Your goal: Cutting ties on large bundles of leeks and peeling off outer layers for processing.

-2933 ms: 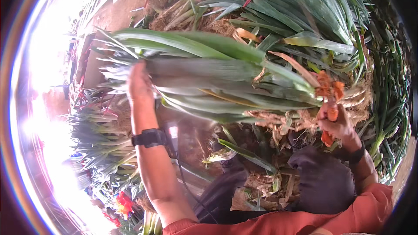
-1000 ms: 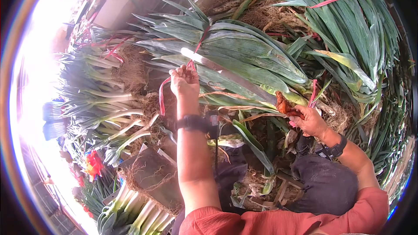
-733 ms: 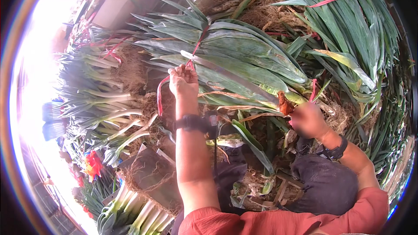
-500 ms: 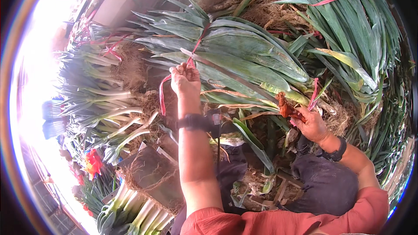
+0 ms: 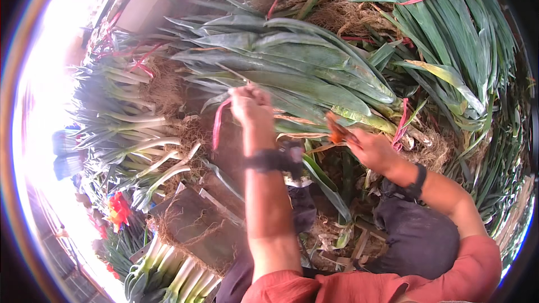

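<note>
A large bundle of leeks (image 5: 297, 56) lies across the middle, its green leaves to the left and its roots at the right. In front of the leaves, my left hand (image 5: 251, 106) is closed on a pink tie strip (image 5: 219, 123), whose loose end hangs down. My right hand (image 5: 373, 150) grips the orange-brown handle of a knife (image 5: 338, 133) in front of the bundle's lower stems. Motion blur and my left hand obscure much of the blade. Another pink tie (image 5: 402, 128) circles the stems near the roots.
More leeks (image 5: 443, 39) tied in pink lie at the far right. Bundles with white stems (image 5: 132, 123) are stacked on the left. Below them is a dark board (image 5: 196, 219) strewn with roots, beside more leeks (image 5: 168, 269). A cardboard box (image 5: 154, 3) stands far left.
The pink strip has come away from around the leaves, and my left hand has shifted slightly right and down with it. My right hand has moved left with the knife.
</note>
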Demonstrator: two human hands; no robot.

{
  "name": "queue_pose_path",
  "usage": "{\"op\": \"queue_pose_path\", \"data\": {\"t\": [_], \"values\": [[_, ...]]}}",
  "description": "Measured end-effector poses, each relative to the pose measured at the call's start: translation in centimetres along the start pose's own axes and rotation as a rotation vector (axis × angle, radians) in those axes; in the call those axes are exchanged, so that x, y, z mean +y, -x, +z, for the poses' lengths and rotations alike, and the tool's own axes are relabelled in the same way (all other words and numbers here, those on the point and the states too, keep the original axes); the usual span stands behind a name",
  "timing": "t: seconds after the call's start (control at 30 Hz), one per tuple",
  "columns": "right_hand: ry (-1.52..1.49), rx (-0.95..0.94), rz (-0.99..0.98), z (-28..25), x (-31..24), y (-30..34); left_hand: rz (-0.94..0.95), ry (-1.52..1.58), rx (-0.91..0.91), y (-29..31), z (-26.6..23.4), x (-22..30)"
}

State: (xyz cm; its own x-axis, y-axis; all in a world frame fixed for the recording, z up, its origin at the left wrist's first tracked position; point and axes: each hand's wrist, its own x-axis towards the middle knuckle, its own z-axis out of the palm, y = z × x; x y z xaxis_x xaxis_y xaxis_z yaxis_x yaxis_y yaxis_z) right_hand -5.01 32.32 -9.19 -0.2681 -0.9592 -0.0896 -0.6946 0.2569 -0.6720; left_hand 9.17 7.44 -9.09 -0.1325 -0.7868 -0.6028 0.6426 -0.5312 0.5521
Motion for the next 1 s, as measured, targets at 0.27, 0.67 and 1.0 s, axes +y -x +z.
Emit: {"op": "queue_pose_path", "data": {"t": [0.27, 0.67, 1.0], "values": [[-0.171, 0.176, 0.035, -8.4, 0.2, 1.5, 0.7, -0.505, -0.162, 13.3, 4.0, 5.6], [-0.079, 0.431, 0.63, -12.7, 10.3, 27.7, -0.205, -1.571, -0.399, 17.4, 2.0, -16.4], [-0.442, 0.413, 0.773, -10.0, 9.2, 31.4, 0.095, -1.998, -0.518, 17.4, -3.3, -28.3]]}}
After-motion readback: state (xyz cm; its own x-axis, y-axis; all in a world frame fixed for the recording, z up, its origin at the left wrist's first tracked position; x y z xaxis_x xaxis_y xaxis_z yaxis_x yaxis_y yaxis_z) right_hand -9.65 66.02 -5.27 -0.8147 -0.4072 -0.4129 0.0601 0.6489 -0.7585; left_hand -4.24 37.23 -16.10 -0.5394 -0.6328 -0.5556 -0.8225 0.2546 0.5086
